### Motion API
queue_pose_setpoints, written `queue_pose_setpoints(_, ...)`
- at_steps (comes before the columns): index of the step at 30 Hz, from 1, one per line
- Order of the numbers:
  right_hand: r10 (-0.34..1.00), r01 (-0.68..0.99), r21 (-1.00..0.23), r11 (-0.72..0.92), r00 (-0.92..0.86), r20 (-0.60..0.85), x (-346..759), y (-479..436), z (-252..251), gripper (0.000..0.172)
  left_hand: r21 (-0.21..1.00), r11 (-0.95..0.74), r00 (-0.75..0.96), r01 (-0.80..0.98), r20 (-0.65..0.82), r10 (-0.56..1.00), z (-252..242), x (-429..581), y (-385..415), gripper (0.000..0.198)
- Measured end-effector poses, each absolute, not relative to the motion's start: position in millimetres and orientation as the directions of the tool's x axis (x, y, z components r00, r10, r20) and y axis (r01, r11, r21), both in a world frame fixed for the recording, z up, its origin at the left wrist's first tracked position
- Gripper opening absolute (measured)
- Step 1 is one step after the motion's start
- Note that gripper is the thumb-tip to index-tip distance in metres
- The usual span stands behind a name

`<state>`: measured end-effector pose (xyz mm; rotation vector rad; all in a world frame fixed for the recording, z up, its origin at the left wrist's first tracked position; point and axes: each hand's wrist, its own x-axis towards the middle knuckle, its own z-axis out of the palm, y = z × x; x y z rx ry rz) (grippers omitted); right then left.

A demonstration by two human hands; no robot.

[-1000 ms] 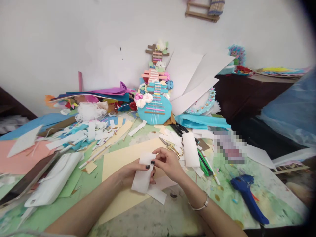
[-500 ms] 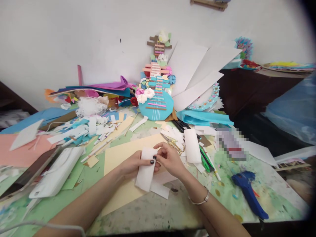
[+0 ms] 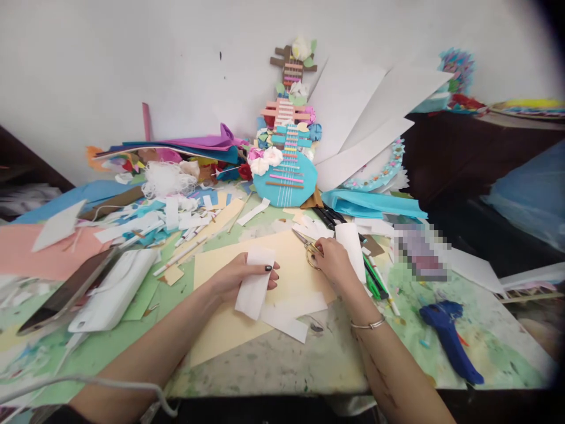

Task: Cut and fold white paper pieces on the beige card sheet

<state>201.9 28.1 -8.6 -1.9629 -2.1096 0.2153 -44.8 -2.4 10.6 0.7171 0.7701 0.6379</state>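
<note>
A folded white paper piece (image 3: 252, 294) is pinched in my left hand (image 3: 236, 274), thumb across its front and fingers behind. My right hand (image 3: 336, 262) has its fingers closed at the gold handles of a pair of scissors (image 3: 305, 240), whose blades point up and left. Beneath both hands lies a cream paper sheet (image 3: 216, 335). Loose white strips (image 3: 289, 327) rest on its lower right part, just below the held piece. A white paper roll (image 3: 350, 241) is beside my right hand, partly covered by it.
A blue glue gun (image 3: 450, 341) lies at the right, near green markers (image 3: 375, 282). On the left are a white power strip (image 3: 112, 294), a tablet-like device (image 3: 66, 294) and paper scraps (image 3: 150, 227). A blue paper lute (image 3: 285, 179) leans at the back.
My right hand has left the white paper, moved right and taken hold of the scissors' handles. My left hand still holds the paper. The view has shifted slightly.
</note>
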Motion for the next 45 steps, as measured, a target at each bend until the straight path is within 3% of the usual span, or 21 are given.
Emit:
queue_pose_setpoints(4,0.998,0.974,-0.218,0.069,-0.069,0.009,193.8,32.1,-5.5,0.017,0.763,0.587,0.543,-0.270,-0.383,0.748,12.3,-48.6,-0.7,0.019)
queue_pose_setpoints(9,0.999,0.985,-0.168,0.037,-0.036,0.006,188.8,30.6,6.5,0.037,0.752,0.593,0.525,-0.290,-0.393,0.755,11.0,-53.5,2.2,0.017)
queue_pose_setpoints(14,0.999,0.865,-0.501,0.008,-0.027,-0.032,204.2,29.2,7.9,0.040,0.730,0.611,0.521,-0.305,-0.409,0.749,8.6,-55.4,3.6,0.015)
queue_pose_setpoints(18,1.000,0.749,-0.662,0.017,-0.002,0.024,209.3,26.3,10.5,0.032,0.781,0.557,0.522,-0.282,-0.362,0.772,11.0,-55.2,1.7,0.016)
queue_pose_setpoints(21,0.995,0.537,-0.839,0.082,-0.097,0.036,199.8,15.7,19.6,0.044,0.841,0.480,0.528,-0.249,-0.297,0.795,15.5,-56.9,-0.7,0.018)
queue_pose_setpoints(23,0.971,0.389,-0.906,0.167,-0.226,0.081,189.8,5.3,27.6,0.041,0.878,0.427,0.529,-0.217,-0.262,0.807,19.0,-58.7,-2.1,0.020)
queue_pose_setpoints(30,0.885,0.525,-0.745,0.411,-0.425,0.189,164.1,-22.6,46.5,0.035,0.946,0.309,0.557,-0.098,-0.205,0.805,27.5,-60.6,-5.4,0.021)
queue_pose_setpoints(45,0.858,0.546,-0.699,0.461,-0.474,0.195,158.2,-29.7,47.1,0.040,0.968,0.243,0.585,-0.065,-0.160,0.795,28.8,-52.7,-10.2,0.015)
